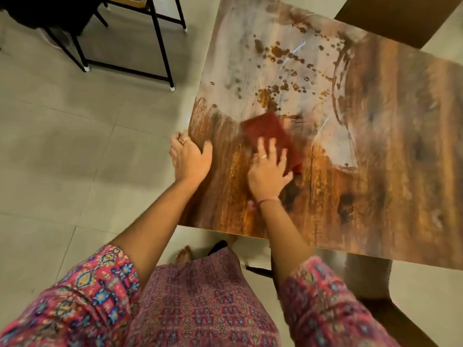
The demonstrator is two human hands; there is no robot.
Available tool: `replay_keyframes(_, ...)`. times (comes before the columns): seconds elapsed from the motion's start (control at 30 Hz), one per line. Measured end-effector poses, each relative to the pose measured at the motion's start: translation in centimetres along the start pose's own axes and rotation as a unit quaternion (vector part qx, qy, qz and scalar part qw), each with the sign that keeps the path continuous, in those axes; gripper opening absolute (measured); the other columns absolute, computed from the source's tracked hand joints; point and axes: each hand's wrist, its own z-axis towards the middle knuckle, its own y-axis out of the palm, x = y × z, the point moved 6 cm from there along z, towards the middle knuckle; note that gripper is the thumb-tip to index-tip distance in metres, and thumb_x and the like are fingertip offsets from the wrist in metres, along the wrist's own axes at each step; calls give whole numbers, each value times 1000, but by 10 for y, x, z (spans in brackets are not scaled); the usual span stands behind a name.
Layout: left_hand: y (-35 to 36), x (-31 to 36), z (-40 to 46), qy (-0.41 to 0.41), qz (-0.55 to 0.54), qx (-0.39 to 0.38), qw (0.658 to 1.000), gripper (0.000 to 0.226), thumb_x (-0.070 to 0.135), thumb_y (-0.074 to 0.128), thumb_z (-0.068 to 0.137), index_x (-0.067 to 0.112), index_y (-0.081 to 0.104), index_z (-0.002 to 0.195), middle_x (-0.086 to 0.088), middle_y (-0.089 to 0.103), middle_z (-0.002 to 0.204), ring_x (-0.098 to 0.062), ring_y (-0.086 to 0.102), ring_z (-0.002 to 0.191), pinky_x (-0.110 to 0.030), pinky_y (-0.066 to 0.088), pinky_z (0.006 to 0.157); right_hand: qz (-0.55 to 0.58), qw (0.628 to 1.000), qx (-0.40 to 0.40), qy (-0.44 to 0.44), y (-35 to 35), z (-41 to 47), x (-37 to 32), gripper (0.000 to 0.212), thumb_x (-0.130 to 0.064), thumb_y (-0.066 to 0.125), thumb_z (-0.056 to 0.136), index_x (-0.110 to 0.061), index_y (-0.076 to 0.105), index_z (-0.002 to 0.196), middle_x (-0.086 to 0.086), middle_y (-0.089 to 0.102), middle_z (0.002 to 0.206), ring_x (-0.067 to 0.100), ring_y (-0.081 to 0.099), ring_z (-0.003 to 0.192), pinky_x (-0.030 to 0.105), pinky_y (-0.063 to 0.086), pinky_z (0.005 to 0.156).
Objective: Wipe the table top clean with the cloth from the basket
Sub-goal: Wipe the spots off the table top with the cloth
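Readable text: none in this view.
Table top (375, 171): wood-grain print with dark spots and pale smears, no lettering, label or number.
Cloth (270, 131): plain red-brown, blurred, no tag or brand to be read.
Sleeves (82, 296): pink fabric with a blue and yellow woven pattern, ornament only, no words.
Floor tiles (75, 146): plain, unmarked.
Black metal frame (160, 46): no sticker or sign legible.
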Motion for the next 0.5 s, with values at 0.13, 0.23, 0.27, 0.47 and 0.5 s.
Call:
replay_keyframes(0.13,8,-6,25,-115,-59,-1,992,61,43,43,94,-2,40,134,-24,45,137,-40,42,126,-47,33,106,-110,974,41,-195,22,-72,-28,44,-43,53,91,-39,50,135,-7,49,143,25,43,134,58,26,99)
replay_keyframes(0.23,15,1,36,-169,-51,17,984,64,49,36,93,-1,42,132,-23,46,137,-40,42,126,-50,32,105,-141,954,64,-258,19,-41,-27,38,-40,56,89,-33,59,126,-1,58,133,27,48,129,58,15,107)
replay_keyframes(0.27,16,1,40,-187,-43,27,981,65,51,34,93,0,43,132,-22,47,138,-40,42,126,-50,31,106,-144,946,54,-284,19,-31,-29,39,-41,52,91,-31,57,128,1,54,138,28,44,133,58,10,111)
replay_keyframes(0.47,23,-7,47,-255,-18,86,963,59,49,25,93,9,51,128,-12,51,137,-33,40,128,-48,18,108,-106,950,11,-293,8,46,-23,54,-46,36,95,-37,29,148,-1,22,158,35,15,146,63,11,111)
replay_keyframes(0.5,23,-8,47,-255,0,94,962,56,46,25,93,10,53,125,-12,53,135,-32,41,127,-48,17,106,-97,960,10,-264,0,69,-13,54,-46,34,96,-37,26,149,-2,21,159,33,14,146,62,11,112)
